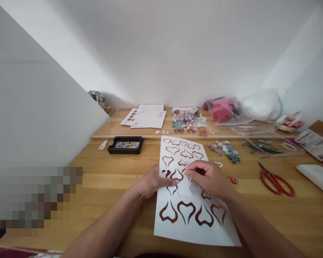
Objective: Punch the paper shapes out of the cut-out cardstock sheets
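A white paper sheet with rows of curved, heart-like cut-outs is held up at a tilt above the wooden table; brown shows through the openings. My left hand grips its left edge, thumb on the front face and fingers behind. Over the middle of the sheet, my right hand is closed in a pinch, with thumb and index fingertip at one of the cut-outs. Something small and white shows at those fingertips, too little to name for certain. Part of the sheet's right side is hidden behind my right hand.
Red-handled scissors and a red spool lie at right. Thread spools sit behind my right hand. A black tray and glue bottle are at left. Raised shelf holds papers, colourful pieces and bags.
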The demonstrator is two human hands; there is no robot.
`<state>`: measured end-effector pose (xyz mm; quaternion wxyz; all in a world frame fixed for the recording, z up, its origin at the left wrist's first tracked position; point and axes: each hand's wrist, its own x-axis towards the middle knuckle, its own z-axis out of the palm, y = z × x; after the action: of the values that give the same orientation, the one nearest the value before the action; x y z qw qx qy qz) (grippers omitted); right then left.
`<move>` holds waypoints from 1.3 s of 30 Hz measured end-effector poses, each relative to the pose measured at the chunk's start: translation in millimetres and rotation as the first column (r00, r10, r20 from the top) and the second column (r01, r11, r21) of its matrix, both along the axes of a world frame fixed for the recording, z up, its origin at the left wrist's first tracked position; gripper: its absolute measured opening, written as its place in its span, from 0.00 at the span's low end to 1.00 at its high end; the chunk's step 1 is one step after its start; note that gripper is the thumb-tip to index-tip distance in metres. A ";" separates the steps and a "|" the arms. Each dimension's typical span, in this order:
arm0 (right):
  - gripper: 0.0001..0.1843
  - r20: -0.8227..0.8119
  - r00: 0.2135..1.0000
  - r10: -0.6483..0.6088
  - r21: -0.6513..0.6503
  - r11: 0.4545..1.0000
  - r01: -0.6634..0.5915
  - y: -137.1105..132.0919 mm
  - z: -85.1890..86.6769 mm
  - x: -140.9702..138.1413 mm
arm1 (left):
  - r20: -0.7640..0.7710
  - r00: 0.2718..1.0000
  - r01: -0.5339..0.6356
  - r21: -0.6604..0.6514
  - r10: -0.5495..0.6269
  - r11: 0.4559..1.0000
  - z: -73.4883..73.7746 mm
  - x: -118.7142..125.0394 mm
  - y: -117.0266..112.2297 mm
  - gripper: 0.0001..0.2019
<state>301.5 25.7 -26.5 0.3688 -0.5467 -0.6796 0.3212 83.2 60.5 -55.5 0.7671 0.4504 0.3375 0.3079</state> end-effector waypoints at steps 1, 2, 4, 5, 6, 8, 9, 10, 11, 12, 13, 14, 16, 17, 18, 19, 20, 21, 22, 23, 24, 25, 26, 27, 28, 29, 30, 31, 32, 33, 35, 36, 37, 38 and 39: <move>0.09 -0.012 1.000 -0.003 -0.011 1.000 0.003 0.5 -0.4 0.2 | -0.003 1.000 0.003 0.003 -0.003 1.000 0.2 -0.3 -0.3 0.19; 0.09 -0.024 1.000 -0.004 -0.021 1.000 0.004 1.0 -0.9 0.6 | -0.007 1.000 0.009 0.005 -0.009 1.000 0.3 -0.5 -0.5 0.19; 0.09 -0.046 0.999 -0.003 -0.034 0.999 0.001 1.9 -2.0 1.2 | -0.013 1.000 0.017 0.011 -0.017 1.000 0.7 -0.8 -1.1 0.18; 0.09 -0.056 0.998 0.001 -0.041 0.999 -0.003 2.3 -2.4 1.4 | -0.017 1.000 0.018 0.015 -0.018 1.000 1.2 -0.9 -1.5 0.18; 0.09 -0.069 0.998 0.000 -0.045 0.999 -0.003 2.6 -2.5 1.4 | -0.026 0.999 0.019 0.020 -0.018 1.000 1.9 -0.9 -2.0 0.18; 0.09 -0.116 0.993 -0.017 -0.049 0.999 0.011 3.2 -1.6 1.9 | -0.066 0.997 0.035 0.039 -0.032 0.999 3.3 -0.8 -3.3 0.17; 0.10 -0.150 0.988 -0.029 -0.056 0.998 0.021 3.5 -0.6 2.6 | -0.094 0.994 0.053 0.057 -0.048 0.997 4.0 -0.8 -3.8 0.17; 0.11 -0.188 0.981 -0.044 -0.064 0.997 0.032 3.9 0.7 3.9 | -0.124 0.990 0.076 0.076 -0.066 0.994 4.5 -0.8 -4.1 0.16; 0.12 -0.223 0.973 -0.061 -0.075 0.996 0.045 4.5 2.2 6.0 | -0.146 0.986 0.095 0.090 -0.081 0.991 4.8 -1.1 -3.9 0.16; 0.13 -0.251 0.965 -0.080 -0.087 0.994 0.060 5.4 3.6 8.9 | -0.155 0.984 0.107 0.095 -0.091 0.990 5.0 -1.6 -3.3 0.17; 0.14 -0.270 0.957 -0.104 -0.097 0.992 0.081 6.7 4.8 12.7 | -0.150 0.984 0.108 0.091 -0.093 0.990 5.1 -2.5 -2.1 0.18; 0.14 -0.284 0.948 -0.143 -0.096 0.988 0.120 8.3 5.6 17.2 | -0.137 0.987 0.094 0.079 -0.082 0.992 5.1 -3.8 -0.5 0.19; 0.16 -0.316 0.915 -0.251 -0.073 0.968 0.241 12.9 6.1 28.1 | -0.106 0.994 0.041 0.046 -0.036 0.998 5.1 -7.4 3.9 0.21; 0.16 -0.334 0.889 -0.313 -0.054 0.948 0.314 15.7 5.7 34.0 | -0.090 0.996 0.013 0.032 -0.010 0.999 5.1 -9.6 6.4 0.21; 0.16 -0.345 0.864 -0.367 -0.039 0.925 0.377 18.5 5.1 39.9 | -0.071 0.997 -0.014 0.021 0.015 1.000 5.1 -11.9 8.8 0.21; 0.16 -0.349 0.839 -0.418 -0.023 0.899 0.438 21.2 4.3 45.7 | -0.050 0.998 -0.038 0.010 0.039 0.999 5.1 -14.1 11.1 0.21; 0.16 -0.328 0.823 -0.464 -0.014 0.873 0.487 23.5 3.6 51.1 | -0.022 0.998 -0.058 -0.003 0.058 0.998 5.2 -16.2 13.1 0.21; 0.15 -0.288 0.815 -0.503 -0.001 0.851 0.525 25.4 3.0 56.0 | 0.009 0.997 -0.077 -0.017 0.077 0.997 5.2 -17.9 15.0 0.21; 0.15 -0.230 0.812 -0.537 0.016 0.832 0.555 26.7 2.5 60.1 | 0.041 0.994 -0.102 -0.031 0.103 0.994 5.3 -19.1 16.6 0.20; 0.15 -0.154 0.815 -0.558 0.031 0.822 0.569 27.6 2.0 63.4 | 0.070 0.989 -0.129 -0.044 0.131 0.991 5.5 -19.8 17.9 0.20; 0.14 -0.069 0.821 -0.566 0.042 0.821 0.570 28.1 1.5 65.8 | 0.094 0.983 -0.154 -0.057 0.159 0.986 5.7 -20.1 18.8 0.20; 0.14 0.018 0.831 -0.556 0.041 0.831 0.555 28.4 0.7 67.5 | 0.110 0.977 -0.175 -0.070 0.182 0.982 6.0 -19.9 19.5 0.20; 0.14 0.097 0.842 -0.530 0.025 0.847 0.530 28.7 -0.5 68.6 | 0.117 0.973 -0.191 -0.082 0.200 0.978 6.2 -19.3 19.9 0.19; 0.14 0.162 0.852 -0.498 0.002 0.863 0.505 29.0 -2.0 69.3 | 0.120 0.970 -0.204 -0.090 0.213 0.975 6.6 -18.5 20.1 0.19; 0.14 0.214 0.859 -0.465 -0.025 0.876 0.481 29.5 -3.9 69.9 | 0.122 0.968 -0.210 -0.096 0.221 0.973 6.9 -17.6 20.1 0.19; 0.15 0.258 0.861 -0.438 -0.050 0.884 0.464 30.2 -5.8 70.5 | 0.126 0.966 -0.214 -0.100 0.226 0.972 7.3 -16.8 20.0 0.19; 0.15 0.296 0.858 -0.420 -0.065 0.887 0.457 31.1 -7.7 71.3 | 0.134 0.964 -0.216 -0.102 0.228 0.971 7.7 -16.1 19.9 0.19; 0.16 0.333 0.850 -0.409 -0.071 0.888 0.455 32.1 -9.2 72.3 | 0.143 0.963 -0.216 -0.103 0.229 0.971 8.1 -15.6 19.7 0.19; 0.16 0.369 0.837 -0.404 -0.066 0.887 0.457 33.1 -10.2 73.3 | 0.151 0.961 -0.215 -0.104 0.229 0.971 8.6 -15.3 19.5 0.19; 0.15 0.400 0.823 -0.402 -0.053 0.887 0.459 33.9 -10.7 74.3 | 0.156 0.961 -0.213 -0.107 0.228 0.971 9.1 -15.3 19.3 0.18; 0.15 0.422 0.804 -0.418 -0.007 0.886 0.464 34.8 -10.2 75.2 | 0.159 0.961 -0.209 -0.113 0.225 0.971 9.8 -15.7 18.8 0.18; 0.16 0.405 0.805 -0.433 0.016 0.884 0.467 34.8 -9.5 74.8 | 0.160 0.961 -0.208 -0.114 0.225 0.972 10.0 -15.9 18.6 0.18; 0.17 0.365 0.817 -0.447 0.028 0.882 0.470 34.5 -8.8 73.7 | 0.159 0.961 -0.209 -0.113 0.226 0.971 10.1 -16.1 18.5 0.19; 0.20 0.292 0.837 -0.463 0.030 0.879 0.475 34.1 -8.2 72.0 | 0.157 0.962 -0.209 -0.111 0.225 0.972 10.1 -16.2 18.4 0.19; 0.22 0.188 0.864 -0.467 0.011 0.881 0.473 33.6 -7.9 69.8 | 0.154 0.962 -0.210 -0.107 0.224 0.972 10.1 -16.2 18.3 0.19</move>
<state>371.3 59.3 -34.3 0.3612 -0.7297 -0.5515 0.1815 67.0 78.8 -45.3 0.7734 0.3489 0.3338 0.4108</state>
